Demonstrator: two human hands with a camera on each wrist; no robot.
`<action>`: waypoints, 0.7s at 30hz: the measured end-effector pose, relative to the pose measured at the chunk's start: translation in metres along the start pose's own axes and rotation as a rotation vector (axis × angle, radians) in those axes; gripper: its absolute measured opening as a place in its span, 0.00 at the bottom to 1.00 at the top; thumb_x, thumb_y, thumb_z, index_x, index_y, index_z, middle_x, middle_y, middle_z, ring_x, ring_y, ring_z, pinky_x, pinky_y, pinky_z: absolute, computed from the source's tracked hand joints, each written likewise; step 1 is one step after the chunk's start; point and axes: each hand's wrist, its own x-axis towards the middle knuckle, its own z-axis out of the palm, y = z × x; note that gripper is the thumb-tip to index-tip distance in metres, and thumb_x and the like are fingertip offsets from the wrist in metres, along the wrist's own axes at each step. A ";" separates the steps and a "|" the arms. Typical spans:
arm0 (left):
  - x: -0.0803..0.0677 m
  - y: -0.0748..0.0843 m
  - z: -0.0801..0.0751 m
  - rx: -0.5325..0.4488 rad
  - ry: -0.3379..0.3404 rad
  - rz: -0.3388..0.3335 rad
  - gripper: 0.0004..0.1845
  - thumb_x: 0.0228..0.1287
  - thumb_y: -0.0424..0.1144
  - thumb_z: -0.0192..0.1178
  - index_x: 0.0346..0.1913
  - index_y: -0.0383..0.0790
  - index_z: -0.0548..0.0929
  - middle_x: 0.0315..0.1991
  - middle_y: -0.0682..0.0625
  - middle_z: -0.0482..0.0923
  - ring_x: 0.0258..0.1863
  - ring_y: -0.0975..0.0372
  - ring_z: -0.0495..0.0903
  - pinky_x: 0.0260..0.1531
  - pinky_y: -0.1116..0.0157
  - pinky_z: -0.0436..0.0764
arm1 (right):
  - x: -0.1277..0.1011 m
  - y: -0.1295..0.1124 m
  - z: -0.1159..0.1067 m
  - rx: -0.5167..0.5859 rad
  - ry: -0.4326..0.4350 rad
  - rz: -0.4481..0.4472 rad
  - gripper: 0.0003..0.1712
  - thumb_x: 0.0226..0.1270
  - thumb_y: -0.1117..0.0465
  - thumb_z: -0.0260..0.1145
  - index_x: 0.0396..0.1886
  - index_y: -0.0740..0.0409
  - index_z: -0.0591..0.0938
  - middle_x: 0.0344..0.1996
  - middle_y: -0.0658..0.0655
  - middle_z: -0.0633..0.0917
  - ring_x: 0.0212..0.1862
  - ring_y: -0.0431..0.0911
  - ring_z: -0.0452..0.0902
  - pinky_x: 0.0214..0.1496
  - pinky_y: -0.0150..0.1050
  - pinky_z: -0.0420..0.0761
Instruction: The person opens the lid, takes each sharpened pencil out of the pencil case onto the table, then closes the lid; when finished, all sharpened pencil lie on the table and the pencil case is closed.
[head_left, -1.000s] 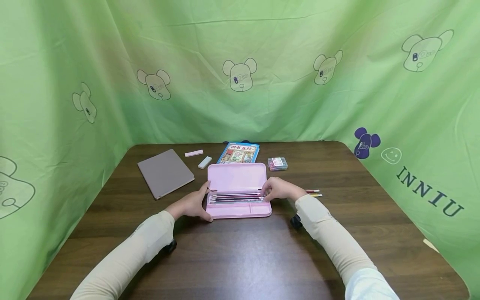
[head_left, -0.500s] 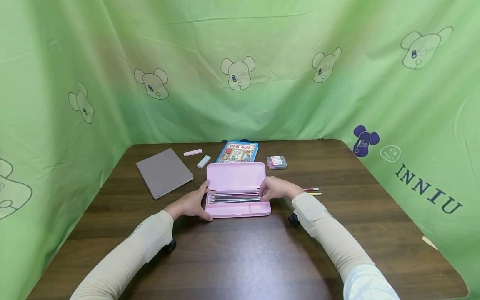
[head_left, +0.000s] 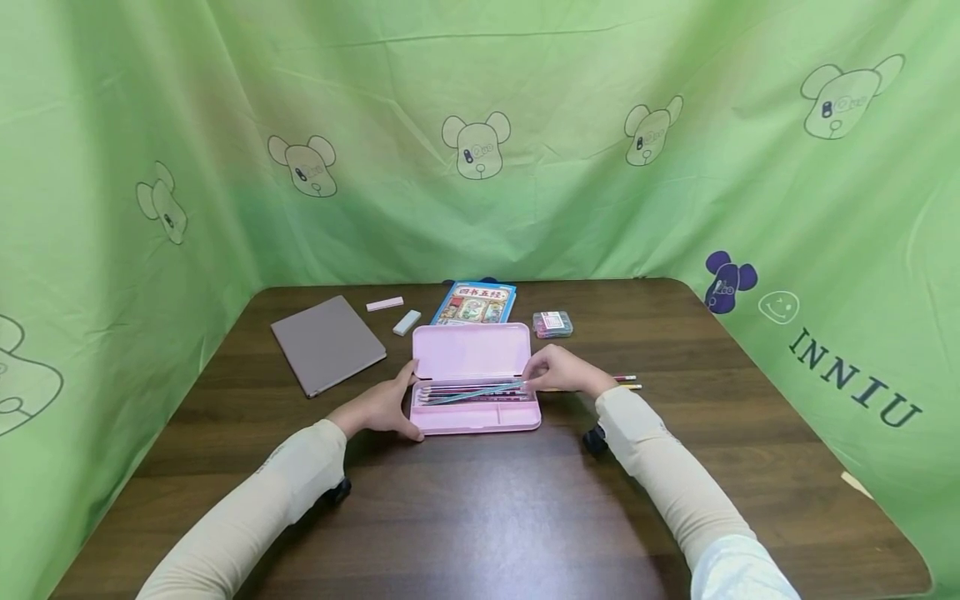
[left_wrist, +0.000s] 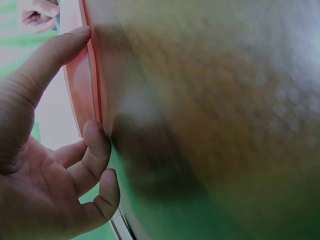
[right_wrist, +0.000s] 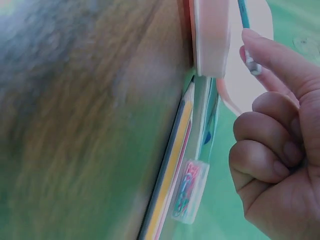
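A pink pencil case (head_left: 457,421) lies with its lid up on the table, several pencils (head_left: 442,388) in its long compartment. My left hand (head_left: 381,407) holds the case's left end, thumb at the front corner and fingers toward the hinge; in the left wrist view the thumb and fingertips touch the pink side. Between thumb and forefinger my right hand (head_left: 562,369) pinches a teal pencil (head_left: 476,392) by its end, the other fingers curled in the right wrist view. That pencil slants over the others, its far tip low at the compartment's left.
Beyond the case are a blue-edged book (head_left: 476,302), a white eraser (head_left: 407,322), a pink strip (head_left: 385,304) and a clear box of coloured paper clips (head_left: 552,324). A grey notebook (head_left: 328,346) lies left. Right of the case, a yellow pencil (right_wrist: 181,132) and a red one rest on the table.
My right hand has risen slightly and lifted the near end of the teal pencil, which now slants above the others. My left hand stays on the case.
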 end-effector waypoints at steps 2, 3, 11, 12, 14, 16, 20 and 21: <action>0.000 0.000 0.000 -0.003 0.001 0.001 0.69 0.34 0.52 0.77 0.72 0.36 0.39 0.67 0.42 0.63 0.63 0.51 0.66 0.61 0.52 0.64 | -0.002 0.003 -0.001 0.032 0.032 0.012 0.05 0.51 0.62 0.71 0.27 0.59 0.85 0.16 0.46 0.77 0.20 0.37 0.62 0.24 0.30 0.64; 0.000 0.000 0.000 -0.005 0.001 0.001 0.68 0.33 0.51 0.77 0.72 0.36 0.39 0.67 0.42 0.64 0.63 0.51 0.66 0.61 0.52 0.64 | -0.003 0.004 -0.001 0.051 0.046 0.021 0.05 0.51 0.62 0.71 0.27 0.59 0.84 0.14 0.45 0.74 0.19 0.36 0.61 0.23 0.30 0.63; 0.000 -0.002 0.001 0.000 -0.004 0.005 0.69 0.33 0.51 0.77 0.72 0.36 0.39 0.67 0.41 0.63 0.62 0.51 0.66 0.61 0.53 0.64 | -0.016 0.017 -0.006 0.132 0.109 0.035 0.05 0.55 0.64 0.69 0.28 0.62 0.82 0.11 0.43 0.65 0.16 0.33 0.57 0.21 0.29 0.60; -0.001 -0.002 0.001 -0.004 -0.003 0.005 0.68 0.33 0.51 0.77 0.72 0.37 0.39 0.67 0.41 0.63 0.62 0.51 0.66 0.61 0.53 0.64 | -0.018 0.018 -0.007 0.136 0.114 0.038 0.05 0.55 0.64 0.68 0.28 0.62 0.81 0.11 0.43 0.65 0.16 0.33 0.58 0.21 0.29 0.61; -0.002 -0.001 0.000 -0.009 -0.001 0.011 0.68 0.34 0.51 0.77 0.72 0.36 0.39 0.67 0.41 0.63 0.62 0.51 0.66 0.61 0.52 0.64 | -0.021 0.019 -0.010 0.144 0.126 0.050 0.05 0.55 0.64 0.68 0.28 0.63 0.81 0.12 0.43 0.67 0.17 0.33 0.60 0.22 0.29 0.62; -0.003 0.000 0.000 -0.011 0.000 0.018 0.68 0.34 0.51 0.77 0.71 0.36 0.39 0.67 0.40 0.63 0.62 0.50 0.66 0.61 0.52 0.64 | -0.025 0.021 -0.012 0.145 0.135 0.063 0.05 0.55 0.64 0.68 0.27 0.62 0.81 0.13 0.43 0.70 0.18 0.34 0.62 0.22 0.29 0.63; -0.003 0.000 0.000 0.004 0.000 0.027 0.67 0.35 0.52 0.76 0.71 0.34 0.39 0.67 0.39 0.63 0.62 0.49 0.66 0.61 0.52 0.64 | -0.033 0.025 -0.017 0.136 0.153 0.091 0.06 0.55 0.62 0.69 0.25 0.60 0.82 0.13 0.43 0.71 0.17 0.33 0.61 0.21 0.29 0.61; -0.003 0.000 0.000 0.004 0.000 0.025 0.67 0.35 0.52 0.76 0.71 0.34 0.39 0.67 0.39 0.62 0.62 0.49 0.66 0.61 0.51 0.63 | -0.035 0.027 -0.018 0.135 0.154 0.098 0.06 0.55 0.61 0.69 0.24 0.60 0.82 0.13 0.44 0.71 0.17 0.34 0.61 0.21 0.29 0.61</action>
